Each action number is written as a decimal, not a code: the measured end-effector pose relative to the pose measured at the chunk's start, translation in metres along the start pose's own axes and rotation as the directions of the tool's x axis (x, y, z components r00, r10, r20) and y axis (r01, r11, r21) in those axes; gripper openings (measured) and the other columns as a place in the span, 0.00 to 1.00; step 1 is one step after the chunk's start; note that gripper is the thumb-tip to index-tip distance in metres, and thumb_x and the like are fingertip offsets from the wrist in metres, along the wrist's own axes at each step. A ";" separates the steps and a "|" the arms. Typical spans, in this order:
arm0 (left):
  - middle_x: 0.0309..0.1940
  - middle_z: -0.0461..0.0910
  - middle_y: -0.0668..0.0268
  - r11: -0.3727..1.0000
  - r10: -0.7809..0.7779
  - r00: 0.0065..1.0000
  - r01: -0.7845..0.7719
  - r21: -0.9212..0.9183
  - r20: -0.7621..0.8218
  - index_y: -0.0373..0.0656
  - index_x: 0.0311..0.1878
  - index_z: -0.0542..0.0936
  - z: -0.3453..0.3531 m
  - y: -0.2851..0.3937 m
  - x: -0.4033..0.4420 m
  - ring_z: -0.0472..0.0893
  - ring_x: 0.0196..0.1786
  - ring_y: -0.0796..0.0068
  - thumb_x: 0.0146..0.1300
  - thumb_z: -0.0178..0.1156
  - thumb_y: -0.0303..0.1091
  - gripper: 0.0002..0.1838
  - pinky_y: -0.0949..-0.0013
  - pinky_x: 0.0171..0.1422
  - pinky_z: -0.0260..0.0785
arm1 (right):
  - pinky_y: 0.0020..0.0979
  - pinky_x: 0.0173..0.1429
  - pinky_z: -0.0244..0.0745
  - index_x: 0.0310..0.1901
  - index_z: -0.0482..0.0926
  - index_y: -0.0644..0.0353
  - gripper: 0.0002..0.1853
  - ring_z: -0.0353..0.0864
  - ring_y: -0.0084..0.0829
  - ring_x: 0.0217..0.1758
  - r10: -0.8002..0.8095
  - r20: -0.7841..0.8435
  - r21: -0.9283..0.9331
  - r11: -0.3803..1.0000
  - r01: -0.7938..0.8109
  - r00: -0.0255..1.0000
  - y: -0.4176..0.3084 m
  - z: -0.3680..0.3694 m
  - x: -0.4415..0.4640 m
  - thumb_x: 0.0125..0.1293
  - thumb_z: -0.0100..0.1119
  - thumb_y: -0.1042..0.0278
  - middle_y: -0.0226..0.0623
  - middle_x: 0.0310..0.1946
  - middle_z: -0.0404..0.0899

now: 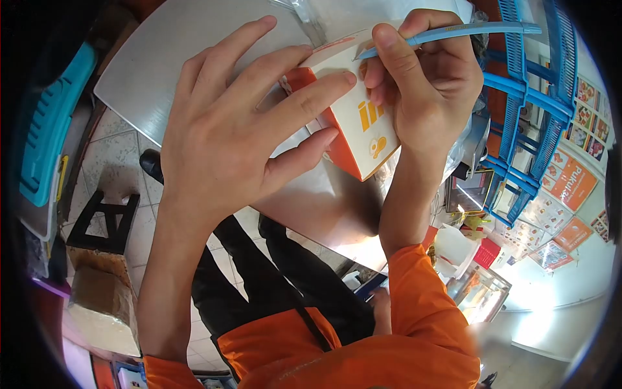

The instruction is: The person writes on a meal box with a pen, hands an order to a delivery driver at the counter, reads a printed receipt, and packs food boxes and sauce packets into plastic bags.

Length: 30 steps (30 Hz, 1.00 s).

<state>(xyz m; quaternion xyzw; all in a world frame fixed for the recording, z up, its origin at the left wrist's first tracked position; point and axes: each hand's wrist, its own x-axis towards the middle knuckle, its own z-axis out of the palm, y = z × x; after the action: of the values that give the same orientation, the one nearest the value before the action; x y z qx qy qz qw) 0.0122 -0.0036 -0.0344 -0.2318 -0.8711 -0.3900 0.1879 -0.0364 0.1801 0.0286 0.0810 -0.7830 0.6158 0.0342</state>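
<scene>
Nearest to me, I have the left hand (220,126) spread loose and unclenched, fingertips at the edge of the orange-and-white box (353,123); how firmly they press I can't tell. Right of the box, my right hand (431,84) pinches a blue pen (476,30), tip at the box's white face. Under the box spreads the grey table (146,74). Farther right of the box stands a blue rack (516,65), with wall posters (570,178) beyond.
</scene>
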 end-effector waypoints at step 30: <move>0.53 0.82 0.69 0.966 0.234 0.968 -0.220 0.137 -0.093 0.63 0.54 0.85 0.016 -0.026 -0.003 0.74 0.64 0.54 0.46 0.71 0.42 0.26 0.56 0.64 0.66 | 0.17 0.16 0.61 0.36 0.71 0.63 0.06 0.72 0.19 0.13 0.049 -0.059 0.025 0.999 -0.048 0.997 -0.006 0.004 -0.001 0.67 0.60 0.81 0.36 0.15 0.77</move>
<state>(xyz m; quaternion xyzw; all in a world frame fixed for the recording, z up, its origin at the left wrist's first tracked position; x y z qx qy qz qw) -0.0018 -0.0073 -0.0618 -0.2965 -0.8500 -0.3224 0.2927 -0.0344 0.1749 0.0337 0.0442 -0.7760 0.6278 0.0415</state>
